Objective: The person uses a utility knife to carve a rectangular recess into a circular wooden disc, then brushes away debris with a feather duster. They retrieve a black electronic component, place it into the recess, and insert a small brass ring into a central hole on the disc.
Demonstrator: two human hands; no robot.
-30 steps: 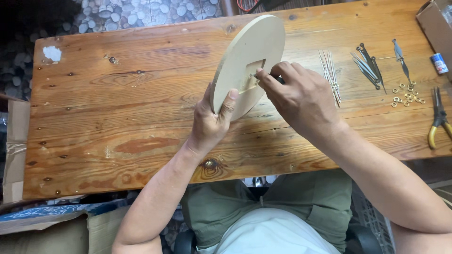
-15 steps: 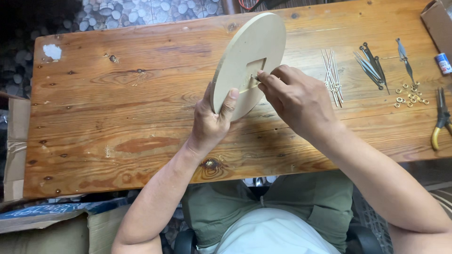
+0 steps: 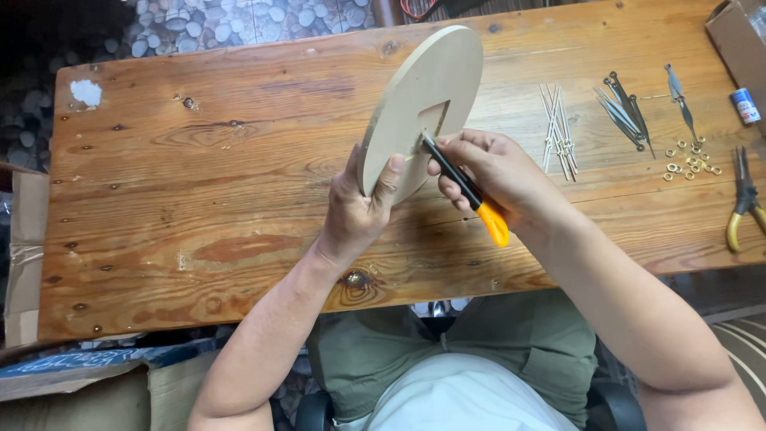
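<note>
A pale round wooden disc (image 3: 415, 88) with a square cut-out near its middle stands tilted on edge above the wooden table (image 3: 199, 199). My left hand (image 3: 359, 207) grips the disc's lower rim, thumb on its face. My right hand (image 3: 499, 175) holds a slim tool with a black shaft and orange handle (image 3: 471, 195). The tool's tip rests at the square cut-out.
To the right on the table lie a bundle of thin metal rods (image 3: 557, 128), several dark clock hands (image 3: 622, 108), small brass rings (image 3: 690, 160), yellow-handled pliers (image 3: 744, 203) and a small tube (image 3: 746, 105). A cardboard box (image 3: 738, 36) sits at the far right corner.
My right hand has turned so the orange-handled tool now shows, its tip at the disc's cut-out. The disc stays in my left hand.
</note>
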